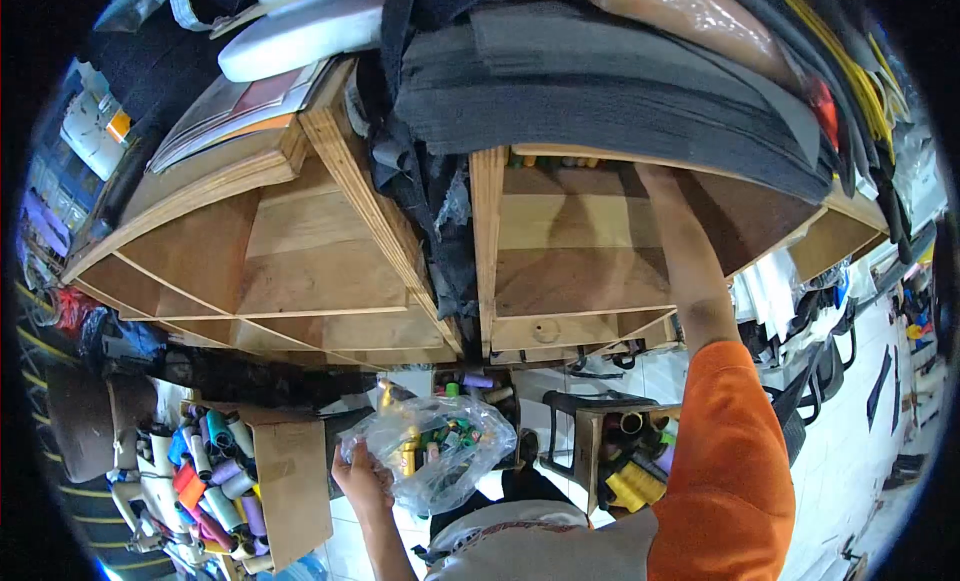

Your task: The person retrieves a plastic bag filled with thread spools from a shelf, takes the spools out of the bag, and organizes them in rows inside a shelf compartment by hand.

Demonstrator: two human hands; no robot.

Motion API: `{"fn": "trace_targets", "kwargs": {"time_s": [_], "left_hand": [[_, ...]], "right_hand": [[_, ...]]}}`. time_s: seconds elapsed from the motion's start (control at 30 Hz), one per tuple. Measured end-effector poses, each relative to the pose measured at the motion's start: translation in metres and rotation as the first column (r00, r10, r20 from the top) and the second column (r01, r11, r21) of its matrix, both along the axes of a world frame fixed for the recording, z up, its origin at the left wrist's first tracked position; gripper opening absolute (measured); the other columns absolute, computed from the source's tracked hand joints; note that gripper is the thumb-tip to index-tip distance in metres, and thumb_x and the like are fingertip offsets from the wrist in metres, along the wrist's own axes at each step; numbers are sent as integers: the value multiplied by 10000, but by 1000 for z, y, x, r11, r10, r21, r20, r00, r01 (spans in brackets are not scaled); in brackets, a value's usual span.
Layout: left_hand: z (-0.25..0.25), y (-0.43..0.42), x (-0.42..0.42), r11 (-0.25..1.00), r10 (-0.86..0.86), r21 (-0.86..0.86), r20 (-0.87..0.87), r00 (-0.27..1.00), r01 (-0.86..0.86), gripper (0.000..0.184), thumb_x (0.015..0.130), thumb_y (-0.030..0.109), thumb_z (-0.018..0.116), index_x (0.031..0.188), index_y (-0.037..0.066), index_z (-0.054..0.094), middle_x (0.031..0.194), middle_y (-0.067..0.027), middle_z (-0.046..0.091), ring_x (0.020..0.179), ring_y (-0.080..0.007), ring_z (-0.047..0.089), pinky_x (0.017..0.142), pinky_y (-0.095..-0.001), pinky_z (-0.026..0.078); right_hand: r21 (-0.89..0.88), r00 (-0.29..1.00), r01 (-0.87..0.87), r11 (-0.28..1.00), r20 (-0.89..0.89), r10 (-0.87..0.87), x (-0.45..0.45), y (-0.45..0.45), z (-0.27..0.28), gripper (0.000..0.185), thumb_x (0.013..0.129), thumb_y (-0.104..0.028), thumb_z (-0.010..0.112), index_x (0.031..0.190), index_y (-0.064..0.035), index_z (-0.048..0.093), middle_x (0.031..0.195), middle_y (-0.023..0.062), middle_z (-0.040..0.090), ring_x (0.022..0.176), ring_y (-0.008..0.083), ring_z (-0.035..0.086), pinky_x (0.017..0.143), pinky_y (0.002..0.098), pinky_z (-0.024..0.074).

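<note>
My left hand [362, 476] is closed on the edge of a clear plastic bag [490, 471]. Inside the bag lie several small thread spools [455, 436], mostly green, with gold and reddish ones among them. My right forearm [690, 251], in an orange sleeve, stretches up into the right compartment of a wooden shelf [580, 281]. The shelf's top edge and the dark fabric over it hide my right hand, so its fingers do not show. A row of small colourful items [560, 162] sits far back in that compartment, too dim to name.
Folded dark fabric [600, 91] drapes over the shelf top. Papers [240, 111] and a white padded roll [300, 43] lie on the left part. A cardboard box of thread cones [290, 481] stands lower left; another box [592, 456] with cones stands right of my legs.
</note>
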State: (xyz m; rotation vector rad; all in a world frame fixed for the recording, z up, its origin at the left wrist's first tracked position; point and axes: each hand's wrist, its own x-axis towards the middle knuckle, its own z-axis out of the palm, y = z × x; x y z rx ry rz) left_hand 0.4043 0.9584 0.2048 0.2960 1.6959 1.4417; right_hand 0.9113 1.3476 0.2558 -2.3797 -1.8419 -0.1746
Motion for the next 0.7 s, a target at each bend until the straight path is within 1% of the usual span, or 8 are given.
{"fn": "trace_targets", "kwargs": {"time_s": [0.07,0.17,0.27,0.37,0.47,0.57,0.7], "left_hand": [[-2,1,0,1000,-8,-1,-10,1000,8,130,867,111,552,878,80,427,515,44,323,347,-49,278,292,-213,215],[0,4,4,999,40,-16,-10,999,-40,127,865,105,552,881,85,428,512,44,321,349,-46,283,289,-212,211],[1,3,-1,1000,20,-23,1,1000,-20,125,863,105,552,855,88,429,513,42,326,351,-45,294,291,-213,214],[-2,1,-3,1000,-1,21,2,1000,1,132,863,98,549,820,94,424,513,43,332,355,-45,304,290,-216,221],[-3,2,-3,1000,15,-18,-49,999,-16,129,866,93,543,806,93,429,519,43,342,351,-49,302,290,-223,225],[-10,-3,-9,1000,8,13,-20,1000,-8,98,868,87,531,820,86,445,528,45,349,352,-54,301,290,-229,229],[-12,-5,-11,1000,14,-14,-20,1000,-14,69,859,86,530,875,71,465,539,43,353,362,-53,301,295,-230,236]], "right_hand": [[-5,1000,-7,1000,6,7,0,0,-2,360,778,-157,628,1111,-41,559,1097,169,579,1018,285,549,861,366,454],[-9,1000,-13,1000,12,13,-1,2,-2,359,780,-163,627,1110,-39,560,1090,166,582,1005,280,553,854,366,455],[-18,1000,-8,1000,20,8,0,5,-3,359,783,-170,626,1110,-36,561,1082,162,586,992,276,556,847,367,457],[-26,999,-7,1000,31,8,2,10,1,359,786,-176,625,1109,-34,562,1075,158,589,979,271,560,840,367,459],[-36,999,-12,999,43,13,0,14,6,359,788,-182,624,1109,-32,563,1068,155,592,966,266,564,833,367,460],[-43,998,-25,999,49,28,-1,21,12,359,791,-188,623,1108,-30,564,1060,151,596,953,261,567,826,368,462],[-60,997,-27,998,72,31,-4,24,7,360,794,-197,621,1107,-27,565,1050,146,600,936,255,572,817,368,464]]}}
